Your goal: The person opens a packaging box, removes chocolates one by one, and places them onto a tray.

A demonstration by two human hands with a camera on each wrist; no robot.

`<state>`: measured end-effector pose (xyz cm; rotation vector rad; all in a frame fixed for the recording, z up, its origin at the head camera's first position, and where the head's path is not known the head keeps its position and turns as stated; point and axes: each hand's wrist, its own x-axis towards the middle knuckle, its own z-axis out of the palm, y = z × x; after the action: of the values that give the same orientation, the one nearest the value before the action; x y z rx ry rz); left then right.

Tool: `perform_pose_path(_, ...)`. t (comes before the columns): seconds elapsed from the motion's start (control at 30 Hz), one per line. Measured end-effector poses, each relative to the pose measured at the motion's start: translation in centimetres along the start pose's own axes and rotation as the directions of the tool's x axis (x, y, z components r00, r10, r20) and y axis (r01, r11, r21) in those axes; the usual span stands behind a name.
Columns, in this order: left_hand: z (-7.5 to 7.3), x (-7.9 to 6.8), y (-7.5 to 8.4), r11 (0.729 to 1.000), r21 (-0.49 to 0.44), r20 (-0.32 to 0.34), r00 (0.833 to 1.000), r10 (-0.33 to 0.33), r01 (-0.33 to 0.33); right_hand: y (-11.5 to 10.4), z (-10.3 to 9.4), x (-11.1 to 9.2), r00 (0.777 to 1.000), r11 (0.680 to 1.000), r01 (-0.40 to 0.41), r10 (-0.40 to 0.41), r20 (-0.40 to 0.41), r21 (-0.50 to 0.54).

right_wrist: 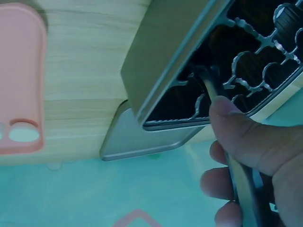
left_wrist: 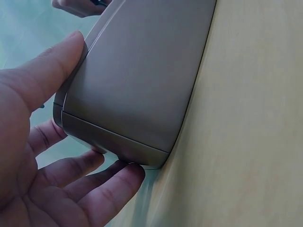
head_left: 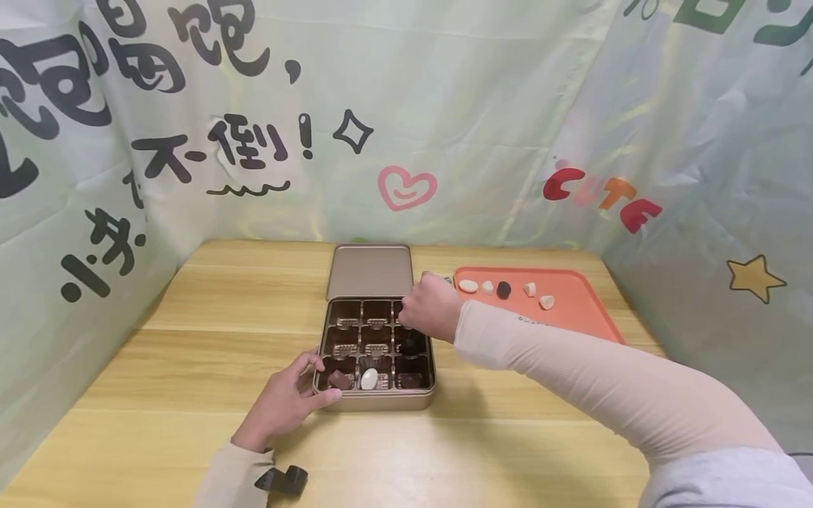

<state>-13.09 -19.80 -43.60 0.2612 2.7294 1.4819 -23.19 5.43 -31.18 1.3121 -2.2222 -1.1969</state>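
A brown metal tin [head_left: 387, 402] with a dark divided insert stands on the table. My left hand [head_left: 286, 398] grips its front left corner, thumb on the front wall and fingers along the left side. In my right hand [head_left: 435, 307] are slim tongs [right_wrist: 242, 187], their dark tips down in a right-hand compartment of the tin. Whether the tips hold a piece is too dark to tell. The front row holds a brown chocolate [head_left: 340, 379] at left, a white oval chocolate [head_left: 369, 379] in the middle and a dark chocolate [head_left: 410, 381] at right.
An orange tray [head_left: 578, 310] lies at the back right, bearing several pieces, among them a dark chocolate [head_left: 504, 290] and a white oval one [head_left: 468, 286]. Behind the tin lies its lid [head_left: 371, 271]. Printed cloth [head_left: 483, 141] hangs around the table.
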Motion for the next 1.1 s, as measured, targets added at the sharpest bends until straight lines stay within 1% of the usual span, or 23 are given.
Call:
perform_pose_path(0.2, -0.1, 0.0, 0.0, 1.0, 0.01, -0.002, 1.0, -0.008, 0.008, 0.5, 0.5, -0.7, 0.998, 1.0, -0.018, 0.019, -0.057, 0.021)
perform_pose_path(0.33, -0.1, 0.0, 0.1, 1.0, 0.008, -0.002, 1.0, -0.016, 0.016, 1.0, 0.4, -1.2, 0.997, 0.999, -0.032, 0.034, -0.063, 0.033)
perform_pose_path(0.43, 0.0, 0.0, 0.2, 1.0, -0.001, -0.003, 1.0, -0.02, 0.02, 1.5, 0.4, -1.7, 0.999, 0.999, -0.025, 0.027, -0.047, 0.048)
perform_pose_path(0.5, 0.0, 0.0, 0.3, 1.0, -0.009, -0.003, 1.0, -0.023, 0.023, 1.8, 0.6, -2.0, 0.999, 0.997, -0.022, 0.025, -0.041, 0.075)
perform_pose_path(0.63, 0.1, -0.1, 0.5, 0.999, -0.027, -0.004, 0.999, -0.035, 0.035, 2.6, 0.9, -2.8, 0.996, 0.988, -0.051, 0.06, -0.064, 0.143)
perform_pose_path(0.73, 0.0, -0.2, 0.6, 0.999, -0.03, -0.005, 0.999, -0.041, 0.041, 3.0, 1.1, -3.4, 0.993, 0.975, -0.077, 0.095, -0.077, 0.208)
perform_pose_path(0.87, 0.0, -0.3, 0.6, 0.998, -0.031, -0.005, 0.999, -0.051, 0.051, 3.5, 1.4, -4.2, 0.991, 0.956, -0.108, 0.125, -0.044, 0.272)
perform_pose_path(0.93, 0.0, -0.2, 0.6, 0.998, -0.035, -0.004, 0.998, -0.055, 0.055, 3.7, 1.8, -4.7, 0.987, 0.944, -0.131, 0.152, -0.046, 0.302)
perform_pose_path(1.03, 0.0, -0.2, 0.6, 0.998, -0.033, -0.001, 0.999, -0.053, 0.053, 3.9, 2.7, -5.5, 0.974, 0.914, -0.173, 0.213, -0.071, 0.367)
perform_pose_path(1.1, 0.0, -0.2, 0.5, 0.998, -0.03, 0.0, 0.999, -0.05, 0.05, 3.8, 3.4, -6.2, 0.961, 0.88, -0.195, 0.26, -0.094, 0.432)
